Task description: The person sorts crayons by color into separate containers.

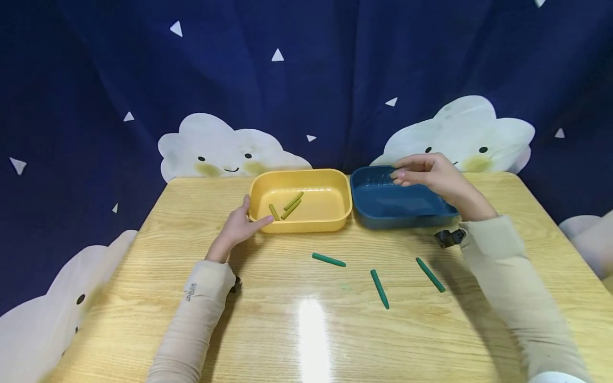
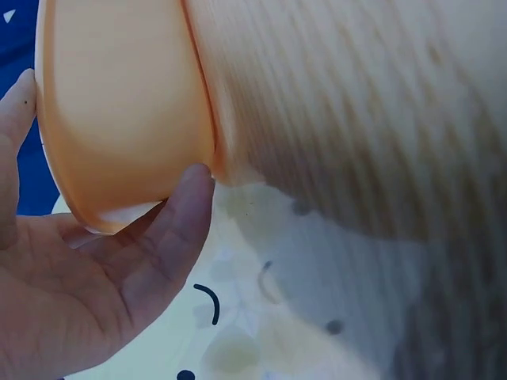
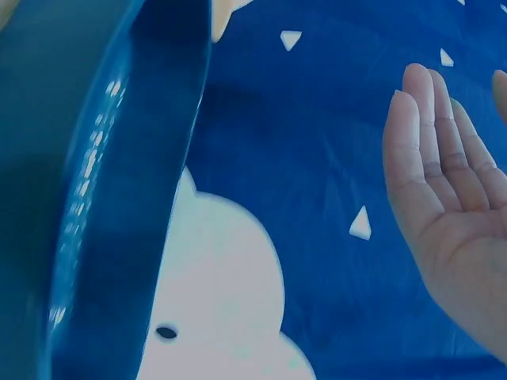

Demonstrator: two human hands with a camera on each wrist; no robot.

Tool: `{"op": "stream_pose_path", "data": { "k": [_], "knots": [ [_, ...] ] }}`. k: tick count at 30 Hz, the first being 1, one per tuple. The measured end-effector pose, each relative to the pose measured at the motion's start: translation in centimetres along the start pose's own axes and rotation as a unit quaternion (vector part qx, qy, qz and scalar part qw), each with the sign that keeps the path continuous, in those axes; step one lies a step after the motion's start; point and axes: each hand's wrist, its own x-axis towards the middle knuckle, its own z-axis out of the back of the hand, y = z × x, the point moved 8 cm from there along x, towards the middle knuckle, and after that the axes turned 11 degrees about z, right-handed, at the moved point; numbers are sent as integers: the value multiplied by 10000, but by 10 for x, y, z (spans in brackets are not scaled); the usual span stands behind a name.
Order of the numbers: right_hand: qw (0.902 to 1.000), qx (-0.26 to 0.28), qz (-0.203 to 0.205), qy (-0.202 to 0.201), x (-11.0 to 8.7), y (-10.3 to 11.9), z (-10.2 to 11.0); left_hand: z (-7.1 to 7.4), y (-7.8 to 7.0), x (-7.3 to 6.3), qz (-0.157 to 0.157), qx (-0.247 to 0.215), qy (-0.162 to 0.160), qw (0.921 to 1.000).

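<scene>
My left hand (image 1: 239, 226) holds the left end of a yellow plastic bin (image 1: 306, 227), its thumb at the near rim and its other fingers along the end wall. In the left wrist view, the hand (image 2: 119, 285) spans the bin's end (image 2: 127, 103). Three olive-yellow crayons (image 1: 291, 209) lie inside. Above a dark blue bin (image 1: 407, 221) is my right hand (image 1: 431, 173), fingers pointing left. The right wrist view shows this hand (image 3: 459, 190) with straight fingers and nothing held, beside the blue bin's wall (image 3: 119, 198).
Three green crayons lie apart on the wooden table (image 1: 268, 330): one near the middle (image 1: 329, 260), another closer to me (image 1: 380, 289), and one to the right (image 1: 430, 275). The bins stand side by side at the back edge, before a navy curtain (image 1: 325, 80) with clouds.
</scene>
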Motion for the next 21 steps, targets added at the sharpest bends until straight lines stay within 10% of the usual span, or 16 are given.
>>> {"op": "stream_pose_path", "data": {
  "k": [10,21],
  "knots": [
    [9984,-206,-325,-416,-36,-18,37,5,3,-4,-204,-58,-20,9998],
    [9891,-854,-857,-839,-69,-51,66,31,-4,-30,-696,-75,-1501,9862]
  ]
}}
